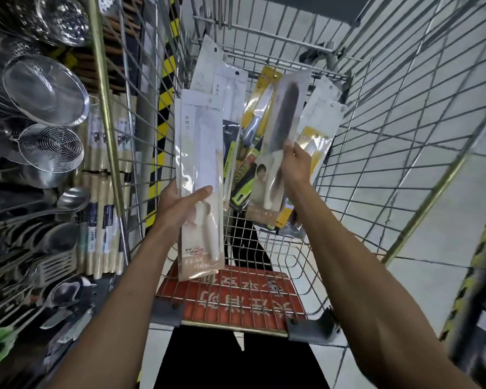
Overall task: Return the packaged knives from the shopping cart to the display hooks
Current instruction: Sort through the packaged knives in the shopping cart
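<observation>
Shopping cart (376, 169), near end: red printed panel (230, 297) behind the wire. Left grip (180, 204) pinches a white-handled knife pack (199, 141) at mid-length, thumb across the front, pack upright above the basket. Right grip (295, 164) is closed round a dark-bladed knife pack (285, 113), also upright and apart from the first. Beyond both, the remaining knife packs (254, 113) lean at the cart's far wall. Left of the cart, strainers (45, 91) hang on the display.
</observation>
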